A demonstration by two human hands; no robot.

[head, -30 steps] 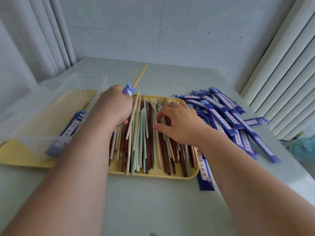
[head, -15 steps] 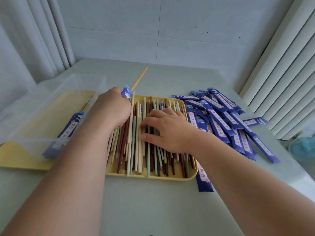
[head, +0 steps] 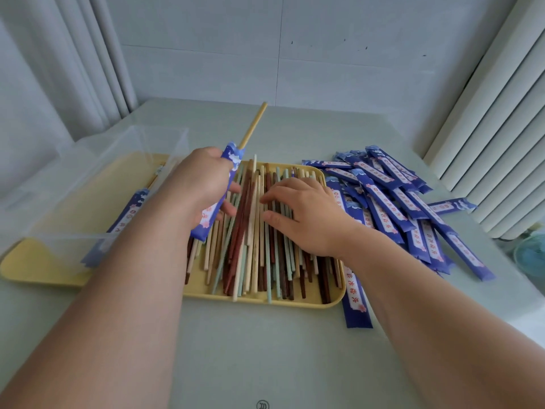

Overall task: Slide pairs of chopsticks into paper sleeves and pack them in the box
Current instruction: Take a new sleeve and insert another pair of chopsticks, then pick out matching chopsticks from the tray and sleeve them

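- Left hand: curled round a blue paper sleeve and holding it above the middle of the tray. The sleeve slants toward the far edge of the surface.
- Tan chopstick: sticks out of the sleeve's far end. Whether a second one sits inside cannot be told.
- Right hand: fingers straight and spread, lying flat on the loose chopsticks and gripping nothing.
- Loose chopsticks: a heap of cream, brown and pale green sticks in the right half of the tray. They run roughly from near edge to far edge.
- Yellow tray: long and shallow, lying across the middle of the surface.
- Clear box: stands on the left end of the tray, toward the left edge of the surface.
- Filled sleeves: lie inside the box along its right wall.
- Pile of sleeves: blue, spread loosely toward the right edge of the surface, just beside the tray. One sleeve lies against the tray's near right corner.
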